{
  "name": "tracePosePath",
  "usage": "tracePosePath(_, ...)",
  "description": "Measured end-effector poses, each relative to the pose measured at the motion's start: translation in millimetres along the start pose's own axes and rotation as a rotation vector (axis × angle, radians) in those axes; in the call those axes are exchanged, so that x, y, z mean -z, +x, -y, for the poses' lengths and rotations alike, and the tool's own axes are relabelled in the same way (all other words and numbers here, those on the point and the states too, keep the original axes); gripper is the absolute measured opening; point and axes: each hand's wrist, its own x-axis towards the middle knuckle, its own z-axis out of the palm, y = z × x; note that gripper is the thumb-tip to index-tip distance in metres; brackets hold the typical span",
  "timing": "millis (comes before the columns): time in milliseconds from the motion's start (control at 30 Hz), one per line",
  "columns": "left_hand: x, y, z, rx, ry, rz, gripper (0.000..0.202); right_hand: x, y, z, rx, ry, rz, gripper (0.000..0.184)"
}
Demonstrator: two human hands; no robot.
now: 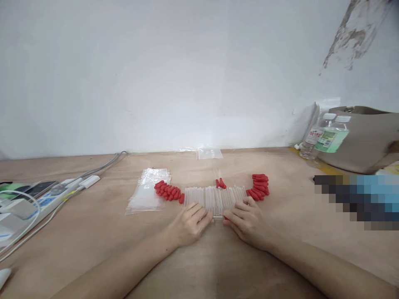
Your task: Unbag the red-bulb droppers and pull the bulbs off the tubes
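A row of clear thin tubes [215, 197] lies side by side on the wooden table in front of me. My left hand [191, 222] rests at the near left of the row, fingers curled, its thumb and fingertips on the end of a clear tube [218, 217] lying crosswise between my hands. On the near right, my right hand [246, 220] is closed around a red rubber bulb [226, 219], mostly hidden by the fingers. Red bulbs lie in a curved pile [168, 191] to the left and another pile [259, 187] to the right. Two droppers with red bulbs [221, 183] lie just beyond the row.
Clear plastic bags [145, 195] are stacked at the left, and a small bag [209, 154] lies by the wall. A power strip [46, 202] with cables and phones occupies the far left. Two bottles [332, 139] and a beige bag [364, 141] stand at the back right.
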Motion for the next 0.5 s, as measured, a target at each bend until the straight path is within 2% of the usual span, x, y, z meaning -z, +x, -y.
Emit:
tracePosePath(133, 2.0, -2.7, -3.1, 0.048, -0.071, 0.022, 0.012, 1.7, -3.8, -1.4, 0.09, -0.086, -0.033, 0.01)
tracePosePath(333, 5.2, -2.9, -4.6, 0.128, -0.202, 0.047, 0.016, 15.2, -1.9, -6.3, 0.254, -0.175, -0.069, 0.017)
tracePosePath(500, 7.0, 0.7, -6.2, 0.173, -0.238, 0.04, 0.022, 20.8, -1.8, -11.3, 0.307, -0.209, -0.08, 0.02)
